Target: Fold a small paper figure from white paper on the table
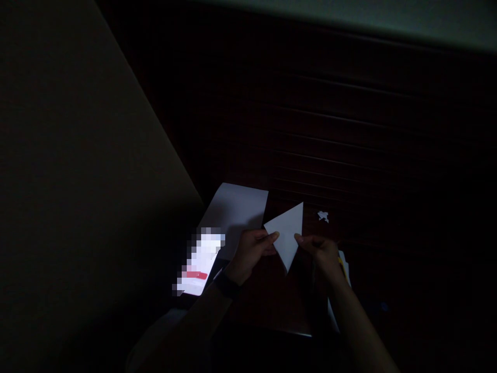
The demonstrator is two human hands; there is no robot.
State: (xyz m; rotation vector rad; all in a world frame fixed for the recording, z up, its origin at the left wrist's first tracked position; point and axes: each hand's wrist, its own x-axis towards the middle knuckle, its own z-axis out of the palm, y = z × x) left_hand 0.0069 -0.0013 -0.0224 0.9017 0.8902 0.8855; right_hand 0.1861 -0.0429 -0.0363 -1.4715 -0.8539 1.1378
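Observation:
A folded piece of white paper point(286, 230), kite-like in outline, is held up between my two hands above the dark table. My left hand point(254, 248) pinches its left edge, thumb on the near face and fingers behind. On the right edge, my right hand point(320, 251) grips it between thumb and fingers. One corner of the paper points up to the right, another down. Under and behind my left hand lies a larger white sheet point(240, 207).
A lit phone screen point(198, 287), partly pixelated, glows left of my left wrist. Small white paper scraps point(323, 216) lie beyond my right hand. Something white and yellow point(343, 263) shows partly behind my right wrist. A pale wall point(85, 155) rises at left; the room is dark.

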